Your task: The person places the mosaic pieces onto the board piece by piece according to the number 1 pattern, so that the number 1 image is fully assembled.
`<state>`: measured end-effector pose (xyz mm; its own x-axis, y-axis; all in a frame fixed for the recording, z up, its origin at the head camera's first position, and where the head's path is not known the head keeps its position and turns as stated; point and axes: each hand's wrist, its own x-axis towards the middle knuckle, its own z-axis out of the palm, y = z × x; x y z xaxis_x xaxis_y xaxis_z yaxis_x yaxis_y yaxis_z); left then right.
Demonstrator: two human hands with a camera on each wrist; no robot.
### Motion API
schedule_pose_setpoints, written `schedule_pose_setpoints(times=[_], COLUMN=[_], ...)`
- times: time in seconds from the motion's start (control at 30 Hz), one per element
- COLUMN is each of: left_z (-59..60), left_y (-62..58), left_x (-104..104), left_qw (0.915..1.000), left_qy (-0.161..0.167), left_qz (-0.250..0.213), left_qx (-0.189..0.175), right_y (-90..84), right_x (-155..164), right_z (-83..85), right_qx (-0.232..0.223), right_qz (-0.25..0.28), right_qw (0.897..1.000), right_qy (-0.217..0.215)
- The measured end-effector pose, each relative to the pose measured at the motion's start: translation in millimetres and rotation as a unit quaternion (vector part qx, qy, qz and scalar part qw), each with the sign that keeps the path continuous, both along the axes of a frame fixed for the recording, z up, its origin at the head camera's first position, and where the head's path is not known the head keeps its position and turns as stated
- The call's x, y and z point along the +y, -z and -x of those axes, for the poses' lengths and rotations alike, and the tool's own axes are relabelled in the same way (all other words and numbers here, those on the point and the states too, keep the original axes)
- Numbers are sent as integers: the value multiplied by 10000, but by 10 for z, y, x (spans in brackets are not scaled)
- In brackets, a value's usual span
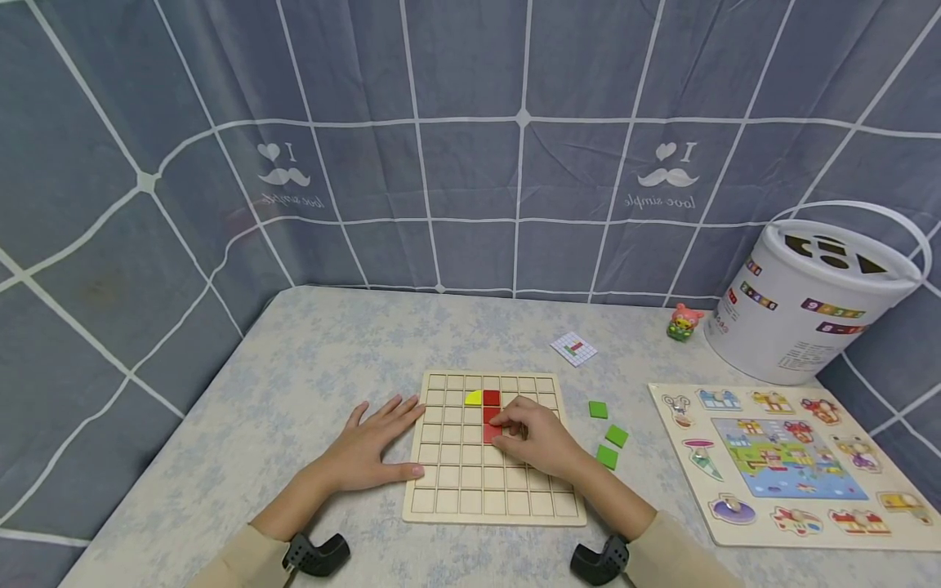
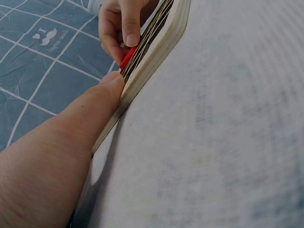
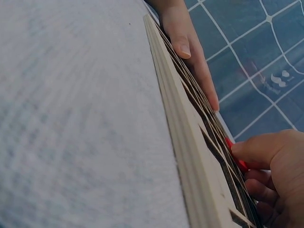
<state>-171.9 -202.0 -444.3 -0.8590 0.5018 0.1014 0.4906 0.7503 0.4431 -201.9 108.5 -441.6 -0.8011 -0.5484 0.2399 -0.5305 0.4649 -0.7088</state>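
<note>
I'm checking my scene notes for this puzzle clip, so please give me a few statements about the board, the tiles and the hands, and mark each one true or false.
1. The right hand pinches a red tile on the wooden grid board. True.
2. The left hand is lifted clear of the table. False: it lies flat by the board's left edge, thumb against it.
3. A yellow tile sits in the board next to a red one. True.
4. Three blue tiles lie right of the board. False: the three loose green tiles are green.
5. The white bucket stands at the far left. False: it stands far right.
</note>
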Motion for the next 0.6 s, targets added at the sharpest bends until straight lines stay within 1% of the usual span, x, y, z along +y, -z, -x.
schedule_pose_setpoints(times=[0.37,0.6], left_z=[14,5], left_y=[-2,-1], left_x=[2,-7], left_qw=[10000,10000], left_qy=[3,0], left_qz=[59,60], left_qx=[-39,15], right_y=[17,29], right_x=[15,12], right_z=[-4,-1], right_qx=[-72,-113], right_qz=[102,235], right_qw=[9999,9997], right_qy=[18,10])
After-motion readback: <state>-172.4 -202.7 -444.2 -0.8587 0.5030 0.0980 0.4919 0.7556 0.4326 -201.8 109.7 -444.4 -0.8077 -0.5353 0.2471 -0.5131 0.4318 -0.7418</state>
